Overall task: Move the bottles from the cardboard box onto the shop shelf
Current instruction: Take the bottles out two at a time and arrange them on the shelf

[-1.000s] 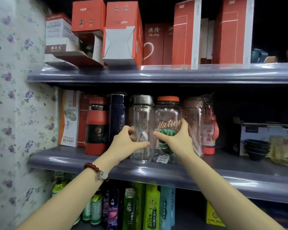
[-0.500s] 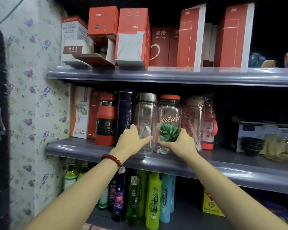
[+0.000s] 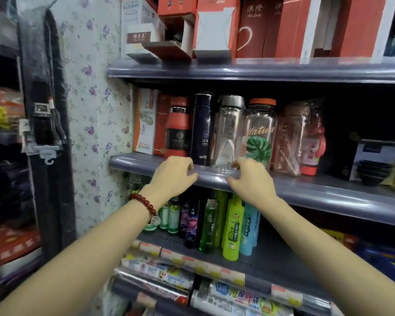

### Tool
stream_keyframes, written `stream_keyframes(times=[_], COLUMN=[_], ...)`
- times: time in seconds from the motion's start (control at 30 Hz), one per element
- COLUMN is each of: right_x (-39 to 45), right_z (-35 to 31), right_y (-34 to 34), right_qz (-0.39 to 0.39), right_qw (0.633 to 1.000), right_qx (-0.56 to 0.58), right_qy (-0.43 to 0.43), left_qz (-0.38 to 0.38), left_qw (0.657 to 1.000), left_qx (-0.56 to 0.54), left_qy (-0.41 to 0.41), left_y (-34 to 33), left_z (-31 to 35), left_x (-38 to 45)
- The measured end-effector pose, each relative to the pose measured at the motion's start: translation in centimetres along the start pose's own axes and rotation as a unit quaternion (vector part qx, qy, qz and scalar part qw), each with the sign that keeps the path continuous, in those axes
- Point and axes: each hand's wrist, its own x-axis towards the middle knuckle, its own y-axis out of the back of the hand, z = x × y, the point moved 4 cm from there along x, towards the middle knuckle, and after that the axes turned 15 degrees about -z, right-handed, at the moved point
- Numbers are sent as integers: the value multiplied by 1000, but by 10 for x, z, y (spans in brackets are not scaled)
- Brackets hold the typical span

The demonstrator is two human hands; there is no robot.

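On the middle shelf [image 3: 306, 190] stand a clear bottle with a steel cap [image 3: 228, 124] and a clear bottle with an orange lid and a green leaf print [image 3: 260, 131]. Left of them are a dark blue flask [image 3: 202, 126] and a red flask [image 3: 178, 128]. My left hand [image 3: 172, 176] and my right hand [image 3: 249, 179] hover at the shelf's front edge, just below the two clear bottles. Both hands hold nothing, fingers loosely curled. The cardboard box is out of view.
A plastic-wrapped pink bottle [image 3: 299, 137] stands right of the leaf bottle. Red cartons [image 3: 217, 26] fill the upper shelf. Coloured spray bottles [image 3: 233, 226] line the lower shelf. A floral-papered wall [image 3: 94, 110] bounds the left; a box with dark bowls [image 3: 372, 169] sits far right.
Both hands have let go of the two clear bottles and drawn back and down to the shelf edge. The camera has pulled away and tilted down.
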Motion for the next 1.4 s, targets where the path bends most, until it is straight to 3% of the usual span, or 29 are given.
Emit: stream_keyframes(times=[0.13, 0.3, 0.47, 0.7, 1.03, 1.23, 1.4], right_x=[2, -20, -74, -158, -295, -373, -425], right_z=[-51, -114, -174, -232, -278, -255, -227], right_y=[-47, -130, -211, -314, -485, -608, -710], right_qz=[-65, -179, -305, -438, -556, -604, -606], right_qw=[993, 959, 898, 827, 763, 733, 730], right_qx=[53, 122, 146, 163, 166, 127, 115], right_qy=[85, 181, 282, 312, 285, 287, 294], left_qz=[-16, -58, -56, -66, -86, -117, -128], left_qw=[997, 973, 923, 845, 770, 732, 724], left_qx=[11, 27, 4, -44, -131, -155, -163], left_qy=[69, 223, 381, 529, 619, 653, 658], left_y=[-7, -16, -33, -81, -191, -303, -411], left_z=[-50, -113, -164, -207, -269, -297, -324], left_x=[-50, -144, -269, -417, -569, -648, -698])
